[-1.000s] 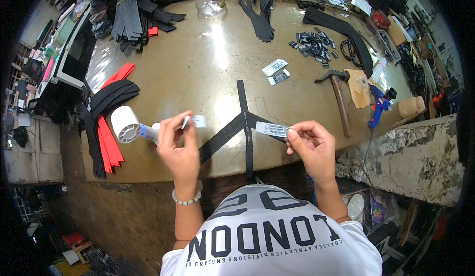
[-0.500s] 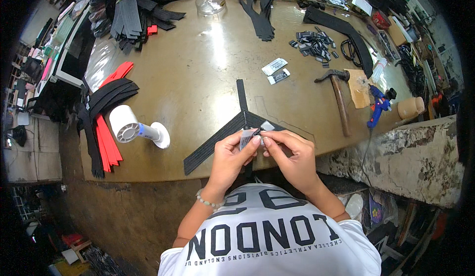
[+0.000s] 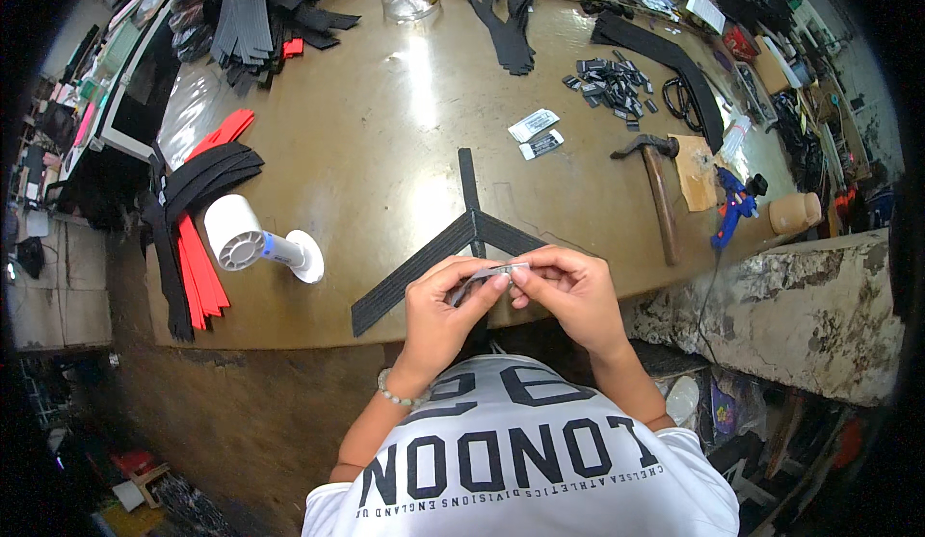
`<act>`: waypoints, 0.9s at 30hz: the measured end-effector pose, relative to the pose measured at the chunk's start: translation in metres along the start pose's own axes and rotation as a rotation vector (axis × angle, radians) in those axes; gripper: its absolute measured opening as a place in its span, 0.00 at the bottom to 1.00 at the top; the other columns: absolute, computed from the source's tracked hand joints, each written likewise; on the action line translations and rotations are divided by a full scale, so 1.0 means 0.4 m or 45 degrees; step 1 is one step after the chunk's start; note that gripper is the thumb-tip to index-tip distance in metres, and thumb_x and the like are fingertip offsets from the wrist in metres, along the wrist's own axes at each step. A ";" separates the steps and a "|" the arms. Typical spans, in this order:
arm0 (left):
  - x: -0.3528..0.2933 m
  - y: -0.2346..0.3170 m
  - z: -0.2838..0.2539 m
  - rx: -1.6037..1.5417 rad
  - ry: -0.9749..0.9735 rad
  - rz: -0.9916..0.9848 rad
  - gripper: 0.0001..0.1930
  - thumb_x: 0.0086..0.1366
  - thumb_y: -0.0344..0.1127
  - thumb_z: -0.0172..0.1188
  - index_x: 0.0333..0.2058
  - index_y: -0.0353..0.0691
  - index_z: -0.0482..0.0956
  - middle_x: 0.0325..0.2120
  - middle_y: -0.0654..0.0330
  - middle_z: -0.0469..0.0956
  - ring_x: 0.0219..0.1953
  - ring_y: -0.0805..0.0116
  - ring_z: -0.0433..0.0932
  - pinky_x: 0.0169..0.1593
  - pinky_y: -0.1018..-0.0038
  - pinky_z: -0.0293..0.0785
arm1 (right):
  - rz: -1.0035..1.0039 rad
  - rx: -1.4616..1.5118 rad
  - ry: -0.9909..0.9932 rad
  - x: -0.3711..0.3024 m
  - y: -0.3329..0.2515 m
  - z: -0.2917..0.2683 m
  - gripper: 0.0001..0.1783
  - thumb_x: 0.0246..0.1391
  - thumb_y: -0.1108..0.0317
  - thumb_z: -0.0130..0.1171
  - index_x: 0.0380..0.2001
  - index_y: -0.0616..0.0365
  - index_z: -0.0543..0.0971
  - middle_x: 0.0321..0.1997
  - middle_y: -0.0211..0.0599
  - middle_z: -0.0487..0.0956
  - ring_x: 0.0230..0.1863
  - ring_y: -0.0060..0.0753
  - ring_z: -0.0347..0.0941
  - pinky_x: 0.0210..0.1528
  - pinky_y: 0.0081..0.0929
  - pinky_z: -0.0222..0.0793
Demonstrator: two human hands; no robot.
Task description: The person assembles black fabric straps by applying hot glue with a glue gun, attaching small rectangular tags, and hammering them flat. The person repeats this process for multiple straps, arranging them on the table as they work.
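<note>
Close to the table's front edge, my left hand [image 3: 441,298] and my right hand [image 3: 572,292] pinch a small grey-white label [image 3: 491,270] between thumbs and forefingers. The label is folded or curled, and fingertips cover much of it. Just beyond the hands lies a Y-shaped piece of black ribbed strap [image 3: 414,269], one arm pointing away from me and two spreading toward me. My right hand hides the end of its right arm. Two flat white-and-black labels [image 3: 536,134] rest farther off on the table.
On the right lie a hammer [image 3: 659,190], a blue glue gun [image 3: 735,208], a brown tape roll [image 3: 794,212] and a pile of small black labels [image 3: 613,86]. A white spool-like stand [image 3: 258,240] and red and black straps [image 3: 202,272] lie left. Black straps [image 3: 246,26] heap at the back.
The label has been turned and now lies flatter between my fingertips; the dark bit and pale end that stuck up have gone from sight. My hands stay close together.
</note>
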State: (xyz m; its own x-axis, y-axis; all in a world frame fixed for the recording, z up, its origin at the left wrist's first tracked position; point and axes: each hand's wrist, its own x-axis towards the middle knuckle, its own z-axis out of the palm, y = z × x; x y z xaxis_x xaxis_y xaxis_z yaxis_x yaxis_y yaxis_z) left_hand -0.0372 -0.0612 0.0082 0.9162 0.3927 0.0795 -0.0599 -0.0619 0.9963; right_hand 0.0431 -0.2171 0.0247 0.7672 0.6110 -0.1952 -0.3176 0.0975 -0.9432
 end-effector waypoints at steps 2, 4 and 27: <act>-0.003 -0.009 -0.005 -0.055 -0.002 -0.042 0.07 0.62 0.29 0.67 0.38 0.33 0.85 0.30 0.61 0.82 0.30 0.78 0.74 0.34 0.81 0.69 | 0.032 -0.028 -0.006 0.000 0.006 -0.001 0.12 0.60 0.74 0.62 0.44 0.70 0.80 0.39 0.37 0.82 0.35 0.21 0.79 0.39 0.17 0.77; -0.007 -0.017 -0.012 -0.087 -0.004 -0.107 0.07 0.62 0.29 0.68 0.38 0.33 0.85 0.30 0.61 0.82 0.29 0.79 0.74 0.33 0.81 0.69 | 0.075 -0.041 0.009 -0.002 0.009 0.001 0.11 0.60 0.74 0.62 0.44 0.70 0.80 0.39 0.37 0.82 0.34 0.22 0.79 0.39 0.18 0.77; 0.078 -0.086 -0.026 0.670 0.266 0.022 0.12 0.52 0.23 0.68 0.37 0.32 0.80 0.25 0.54 0.75 0.26 0.62 0.73 0.33 0.68 0.71 | -0.133 -0.988 0.019 0.216 0.069 -0.010 0.09 0.52 0.68 0.69 0.29 0.64 0.83 0.19 0.26 0.76 0.21 0.11 0.66 0.24 0.15 0.63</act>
State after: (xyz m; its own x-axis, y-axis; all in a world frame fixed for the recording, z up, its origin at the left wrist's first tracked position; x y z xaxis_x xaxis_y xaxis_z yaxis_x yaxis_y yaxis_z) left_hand -0.0107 -0.0372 -0.0231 0.8156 0.5578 0.1539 0.1805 -0.4978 0.8483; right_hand 0.1031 -0.1648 -0.0194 0.7807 0.6179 -0.0937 0.2329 -0.4268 -0.8738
